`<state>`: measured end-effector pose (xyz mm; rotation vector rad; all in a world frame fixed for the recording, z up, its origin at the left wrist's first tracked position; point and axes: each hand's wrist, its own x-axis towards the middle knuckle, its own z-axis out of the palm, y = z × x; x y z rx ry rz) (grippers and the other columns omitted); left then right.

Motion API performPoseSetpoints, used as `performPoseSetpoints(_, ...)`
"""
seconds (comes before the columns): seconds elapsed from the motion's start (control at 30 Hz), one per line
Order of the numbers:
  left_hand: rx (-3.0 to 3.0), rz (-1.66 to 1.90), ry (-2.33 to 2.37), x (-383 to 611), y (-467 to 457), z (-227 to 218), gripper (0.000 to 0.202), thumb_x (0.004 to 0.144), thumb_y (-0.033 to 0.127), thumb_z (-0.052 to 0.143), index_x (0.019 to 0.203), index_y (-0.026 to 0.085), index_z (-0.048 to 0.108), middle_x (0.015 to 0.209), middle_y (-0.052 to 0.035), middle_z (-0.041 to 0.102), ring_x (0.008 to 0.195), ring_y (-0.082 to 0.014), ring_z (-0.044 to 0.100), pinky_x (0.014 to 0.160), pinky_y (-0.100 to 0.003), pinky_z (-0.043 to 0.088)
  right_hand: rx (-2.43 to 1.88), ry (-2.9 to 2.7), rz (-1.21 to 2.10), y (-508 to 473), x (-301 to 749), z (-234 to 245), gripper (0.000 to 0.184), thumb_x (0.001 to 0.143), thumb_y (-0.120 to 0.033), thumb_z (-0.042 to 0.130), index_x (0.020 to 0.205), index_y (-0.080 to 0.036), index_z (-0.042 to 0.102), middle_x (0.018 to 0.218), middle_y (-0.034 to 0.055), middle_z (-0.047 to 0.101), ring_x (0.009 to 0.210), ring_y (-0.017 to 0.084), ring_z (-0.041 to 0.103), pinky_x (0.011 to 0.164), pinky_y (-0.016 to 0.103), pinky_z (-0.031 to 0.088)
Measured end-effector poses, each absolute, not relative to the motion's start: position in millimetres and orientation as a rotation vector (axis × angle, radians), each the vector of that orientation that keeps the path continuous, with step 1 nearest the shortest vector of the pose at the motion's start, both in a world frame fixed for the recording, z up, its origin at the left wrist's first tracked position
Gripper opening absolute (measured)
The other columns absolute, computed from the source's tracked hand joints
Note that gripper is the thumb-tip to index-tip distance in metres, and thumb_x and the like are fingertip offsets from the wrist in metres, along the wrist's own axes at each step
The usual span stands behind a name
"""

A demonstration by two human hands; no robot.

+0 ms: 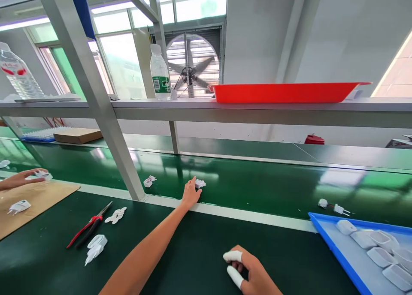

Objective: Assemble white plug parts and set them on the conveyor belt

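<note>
No sleeves are being worn: both forearms are being shown bare down to the wrists, with no watch, band or glove seen on either. On the right hand (254, 273), two fingertips (233, 256) are being covered by white finger cots, rolled snugly over the ends. The left hand (190, 195) is being left wholly uncovered.

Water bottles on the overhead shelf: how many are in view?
2. One clear bottle with a green label stands upright near the shelf's middle, by the fan; another with a red label sits at the far left, partly cropped by the frame edge. Others may lie out of frame.
</note>
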<state>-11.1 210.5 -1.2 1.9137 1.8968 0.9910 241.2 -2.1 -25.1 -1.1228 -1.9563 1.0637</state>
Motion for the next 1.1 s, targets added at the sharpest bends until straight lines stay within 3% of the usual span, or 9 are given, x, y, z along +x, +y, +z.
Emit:
performPoseSetpoints(0.2, 1.827, 1.066, 2.041, -20, 220, 5, 0.032, 0.097, 0.034, 0.064, 0.125, 0.017, 0.062, 0.127, -0.0099, 0.063, 0.112, -0.0258, 0.064, 0.096, -0.049, 0.054, -1.08, -1.972, 1.046, 0, 244, -27, 0.02, 0.092, -0.025, 0.058, 0.108, -0.03, 0.067, 0.101, 0.003, 0.068, 0.081, 0.018, 0.062, 0.076, 0.029, 0.051)
performPoseSetpoints(0.33, 1.796, 1.19, 2.054, -14, 189, 16, 0.049, 0.088, 0.025, 0.066, 0.134, 0.012, 0.053, 0.132, -0.0189, 0.057, 0.127, -0.035, 0.054, 0.106, -0.055, 0.046, -1.073, -1.945, 0.993, -4, 242, -21, 0.024, 0.089, -0.019, 0.058, 0.11, -0.028, 0.068, 0.102, 0.0028, 0.068, 0.084, 0.017, 0.063, 0.078, 0.027, 0.05)
performPoseSetpoints(0.4, 1.847, 1.228, 1.944, -3, 157, 17, 0.056, 0.086, 0.027, 0.06, 0.139, 0.013, 0.049, 0.136, -0.0186, 0.054, 0.127, -0.0348, 0.054, 0.104, -0.055, 0.049, -1.057, -1.936, 0.926, -6, 240, -18, 0.025, 0.087, -0.017, 0.06, 0.107, -0.025, 0.07, 0.098, 0.0022, 0.067, 0.081, 0.015, 0.063, 0.076, 0.026, 0.051)
performPoseSetpoints(0.53, 2.073, 1.102, 1.514, 9, 83, 3, 0.048, 0.084, 0.046, 0.06, 0.126, 0.022, 0.063, 0.124, -0.0091, 0.065, 0.099, -0.0274, 0.07, 0.088, -0.044, 0.062, -1.089, -1.968, 0.836, -6, 239, -12, 0.025, 0.085, -0.018, 0.064, 0.107, -0.023, 0.073, 0.096, 0.0012, 0.067, 0.075, 0.013, 0.063, 0.072, 0.022, 0.051)
performPoseSetpoints(0.63, 2.247, 0.967, 1.241, 8, 44, -13, 0.033, 0.084, 0.048, 0.061, 0.111, 0.034, 0.074, 0.122, -0.0017, 0.072, 0.103, -0.0274, 0.073, 0.087, -0.04, 0.064, -1.169, -2.033, 0.756, -8, 238, -7, 0.027, 0.086, -0.018, 0.065, 0.111, -0.023, 0.073, 0.099, 0.0009, 0.068, 0.077, 0.012, 0.063, 0.073, 0.021, 0.051)
performPoseSetpoints(0.8, 2.363, 0.852, 1.187, -4, 29, -32, 0.026, 0.082, 0.048, 0.062, 0.101, 0.044, 0.078, 0.122, 0.0059, 0.075, 0.109, -0.0296, 0.073, 0.097, -0.045, 0.061, -1.322, -2.37, 0.507, -19, 247, 20, 0.028, 0.094, -0.026, 0.064, 0.122, -0.022, 0.068, 0.116, 0.0014, 0.069, 0.089, 0.012, 0.068, 0.081, 0.018, 0.052)
performPoseSetpoints(0.9, 2.389, 0.837, 1.173, -11, 33, -40, 0.03, 0.083, 0.049, 0.059, 0.107, 0.044, 0.077, 0.126, 0.0062, 0.073, 0.112, -0.0303, 0.072, 0.098, -0.047, 0.06, -1.552, -2.508, 0.249, -37, 276, 47, 0.033, 0.094, -0.027, 0.063, 0.127, -0.023, 0.065, 0.124, 0.0034, 0.068, 0.102, 0.018, 0.067, 0.088, 0.026, 0.052)
performPoseSetpoints(1.03, 2.453, 0.86, 1.113, -10, 34, -48, 0.031, 0.084, 0.05, 0.056, 0.104, 0.043, 0.079, 0.125, 0.0039, 0.074, 0.113, -0.032, 0.071, 0.101, -0.05, 0.058, -2.001, -2.31, -0.008, -79, 343, 75, 0.042, 0.093, -0.007, 0.052, 0.133, -0.018, 0.059, 0.127, 0.0117, 0.066, 0.116, 0.027, 0.06, 0.098, 0.041, 0.049)
performPoseSetpoints(1.1, 2.502, 0.87, 1.078, -5, 30, -46, 0.031, 0.085, 0.049, 0.054, 0.1, 0.043, 0.08, 0.122, 0.0024, 0.075, 0.114, -0.0327, 0.071, 0.102, -0.051, 0.057, -2.246, -2.161, -0.132, -102, 379, 80, 0.044, 0.088, 0.005, 0.043, 0.123, -0.012, 0.064, 0.125, 0.0187, 0.065, 0.117, 0.032, 0.059, 0.098, 0.048, 0.049)
